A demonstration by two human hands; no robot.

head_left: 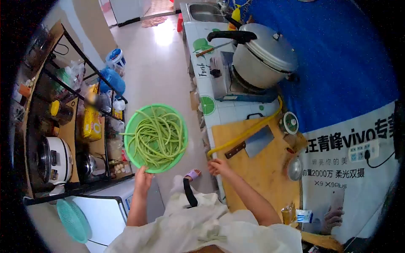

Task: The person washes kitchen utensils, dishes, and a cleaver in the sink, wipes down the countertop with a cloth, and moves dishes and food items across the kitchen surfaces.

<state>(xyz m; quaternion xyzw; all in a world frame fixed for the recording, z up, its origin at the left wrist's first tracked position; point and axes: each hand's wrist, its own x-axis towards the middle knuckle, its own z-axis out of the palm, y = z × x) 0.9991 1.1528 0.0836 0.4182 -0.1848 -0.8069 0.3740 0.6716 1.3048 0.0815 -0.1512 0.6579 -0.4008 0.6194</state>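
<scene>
My left hand point(143, 178) grips the near rim of a green plastic basin point(129, 157), fingers closed on its edge. A tangle of long green beans point(157, 135) fills the basin, with some ends poking past the left rim. My right hand point(219, 167) is over the counter's left edge, its fingers curled together; whether something small is in them is hidden. Just beyond those fingers is the lower end of a yellow hose point(244, 135), which runs across the counter to the stove side. A cleaver point(258, 141) with a wooden handle lies on the wooden cutting board point(257, 181).
A large pressure cooker point(261, 63) sits on the gas stove point(223, 82), handle pointing left. A knife point(211, 49) lies beside it. Farther back is a sink point(206, 13). Along the left stands a shelf rack point(80, 90) with a rice cooker point(59, 160), above a white appliance point(101, 215).
</scene>
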